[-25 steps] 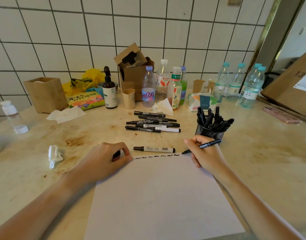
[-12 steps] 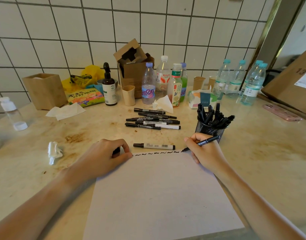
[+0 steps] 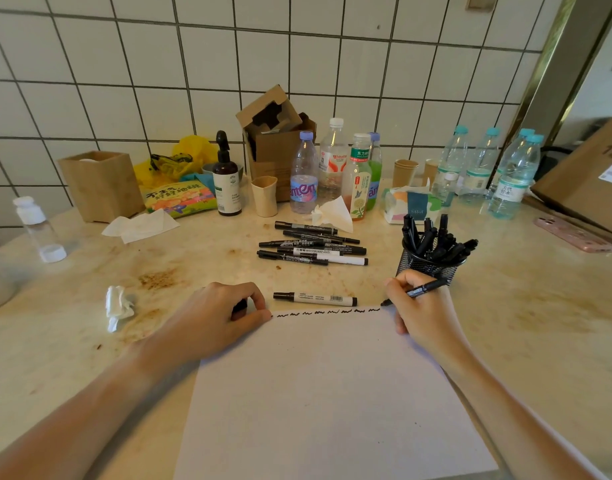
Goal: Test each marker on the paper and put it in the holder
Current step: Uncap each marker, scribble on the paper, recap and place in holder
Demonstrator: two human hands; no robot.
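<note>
Right hand [image 3: 423,308] pinches a black marker [image 3: 417,292], tip at the paper's [image 3: 332,393] top-right corner; left hand [image 3: 221,315] curls round its cap. I'd say halfway: mesh holder [image 3: 427,263] packed, six markers [image 3: 313,247] untested.

The tissue pack [image 3: 410,206] beside the mesh pen holder [image 3: 427,263] reads "TISSUE" on its dark teal band. Left of the tissue pack, a purple-capped water bottle [image 3: 304,178] shows large pink letters that look like "amen". The green-capped tea bottle [image 3: 358,178] between them carries "东方树叶" on its neck label. In front of the bottles, one marker [image 3: 320,252] in the loose pile is printed "WHITEBOARD". Far right of the holder, the cardboard box [image 3: 588,181] bears "13"
</note>
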